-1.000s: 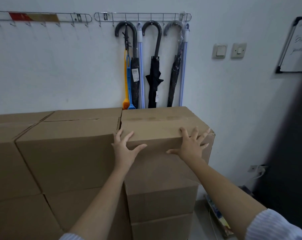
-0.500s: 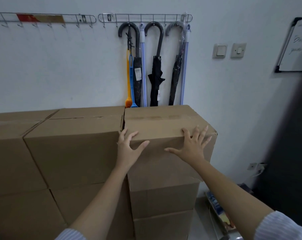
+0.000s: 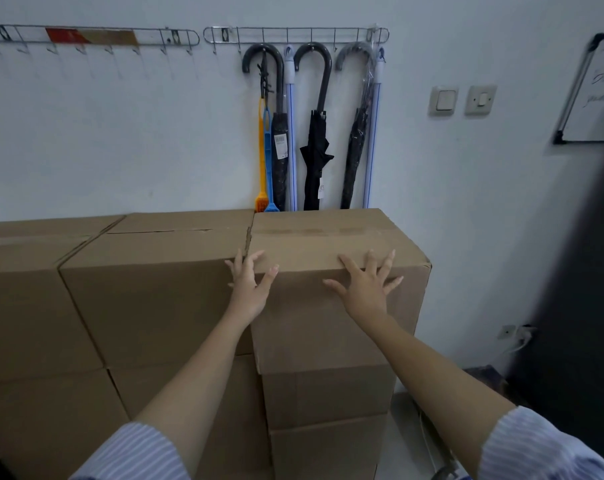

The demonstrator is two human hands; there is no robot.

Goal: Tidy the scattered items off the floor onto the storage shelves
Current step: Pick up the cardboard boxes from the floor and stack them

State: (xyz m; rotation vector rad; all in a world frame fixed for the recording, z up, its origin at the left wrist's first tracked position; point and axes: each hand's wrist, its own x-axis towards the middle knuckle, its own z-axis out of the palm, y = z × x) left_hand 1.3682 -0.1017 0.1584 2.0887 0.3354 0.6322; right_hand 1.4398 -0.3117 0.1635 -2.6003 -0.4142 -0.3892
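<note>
A large brown cardboard box (image 3: 321, 237) sits on top of a stack of smaller boxes at the right end of a row of cartons. My left hand (image 3: 250, 285) lies flat with spread fingers on the box's front face at its upper left corner, fingertips over the top edge. My right hand (image 3: 366, 284) presses flat with splayed fingers on the same front face near the upper right edge. Neither hand curls round anything.
More cardboard boxes (image 3: 120, 289) are stacked to the left, tight against the top box. Behind them, umbrellas (image 3: 316, 133) and long brushes hang from a wall hook rack (image 3: 293, 32). Light switches (image 3: 461, 100), a whiteboard (image 3: 595, 95) and a dark surface (image 3: 577, 306) lie to the right.
Both hands have stayed flat on the box front, sliding slightly upward toward its top edge. The view has shifted a little; the box looks pushed closer to the wall.
</note>
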